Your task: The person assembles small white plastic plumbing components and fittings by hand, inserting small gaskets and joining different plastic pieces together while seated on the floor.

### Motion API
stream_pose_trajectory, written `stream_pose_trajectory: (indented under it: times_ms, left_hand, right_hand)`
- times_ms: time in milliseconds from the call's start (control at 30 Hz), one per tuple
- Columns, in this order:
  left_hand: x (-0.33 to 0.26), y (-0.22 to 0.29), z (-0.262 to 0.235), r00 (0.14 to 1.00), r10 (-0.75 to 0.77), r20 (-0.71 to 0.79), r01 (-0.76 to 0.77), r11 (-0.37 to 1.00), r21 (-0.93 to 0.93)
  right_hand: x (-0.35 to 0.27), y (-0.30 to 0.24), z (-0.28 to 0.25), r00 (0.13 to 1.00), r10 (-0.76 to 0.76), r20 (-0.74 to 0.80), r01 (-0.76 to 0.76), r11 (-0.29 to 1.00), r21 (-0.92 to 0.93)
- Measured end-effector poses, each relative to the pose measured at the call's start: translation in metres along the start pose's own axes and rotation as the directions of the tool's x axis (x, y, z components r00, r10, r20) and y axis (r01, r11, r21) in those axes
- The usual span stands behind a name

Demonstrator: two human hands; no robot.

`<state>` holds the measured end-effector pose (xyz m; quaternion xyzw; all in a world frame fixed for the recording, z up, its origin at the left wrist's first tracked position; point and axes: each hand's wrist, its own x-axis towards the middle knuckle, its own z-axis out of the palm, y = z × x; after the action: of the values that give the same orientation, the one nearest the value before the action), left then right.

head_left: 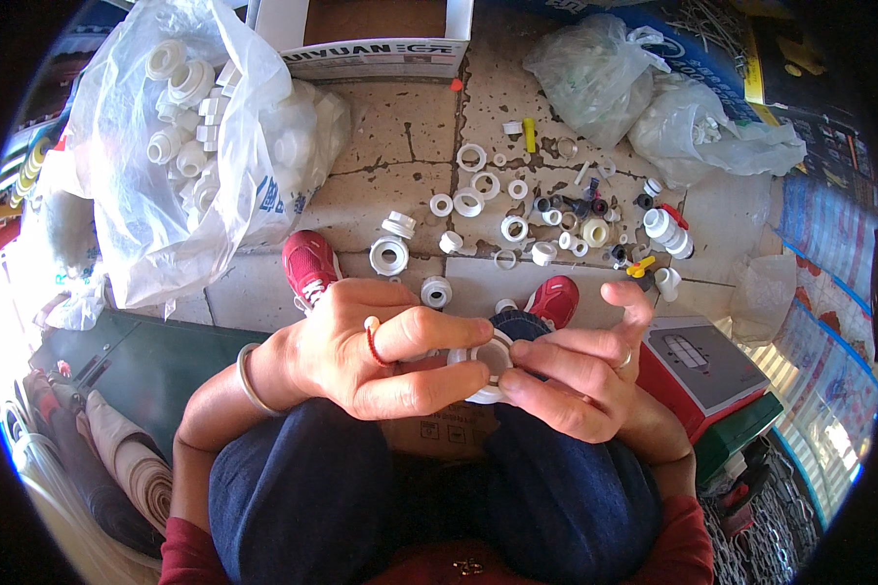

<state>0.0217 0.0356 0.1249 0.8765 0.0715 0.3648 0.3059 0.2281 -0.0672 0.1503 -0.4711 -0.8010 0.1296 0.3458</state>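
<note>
Between my hands, above my lap, is a white plastic pipe fitting (498, 353) with a round open mouth. My left hand (390, 346) grips it from the left, its fingers closed around the body. From the right, my right hand (580, 380) pinches the rim with its fingertips, while one finger sticks up free. Part of the fitting is hidden behind my fingers. Beyond my hands, on the tiled floor, lie a white threaded fitting (388, 256), another short fitting (436, 292) and several white rings, one of them a flat ring (471, 157).
A clear bag of white fittings (190, 83) stands at the left, beside an open carton (376, 54). Two filled plastic bags (595, 83) sit at the far right. Small black parts (585, 207) and a yellow-handled valve (641, 266) lie nearby. A red-and-grey box (702, 366) is right of my knee.
</note>
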Motion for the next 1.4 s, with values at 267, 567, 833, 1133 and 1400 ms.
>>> stream_pose_trajectory:
  times_ms: [267,567,833,1133,1400]
  left_hand:
    - [-0.008,-0.001,0.008,0.999,0.021,-0.042,-0.021,1.000,-0.006]
    - [-0.007,-0.002,0.009,0.999,-0.001,-0.041,-0.003,0.995,-0.101]
    - [-0.008,-0.005,0.009,0.998,-0.026,-0.055,0.017,0.988,-0.152]
    - [-0.005,-0.006,0.002,0.999,-0.039,0.018,0.039,0.999,0.015]
    - [-0.019,-0.016,0.021,0.838,-0.519,0.166,0.543,0.774,-0.325]
  right_hand:
    - [0.007,0.004,0.005,1.000,0.024,0.001,-0.024,1.000,-0.007]
    - [0.006,0.007,0.008,0.997,-0.065,-0.035,0.068,0.995,0.075]
    - [0.007,0.004,0.007,0.997,-0.025,-0.068,0.026,0.999,0.026]
    - [0.011,0.005,0.010,0.998,0.022,0.056,-0.020,0.999,-0.032]
    - [0.011,0.022,0.025,0.995,0.098,-0.004,-0.098,0.994,-0.038]
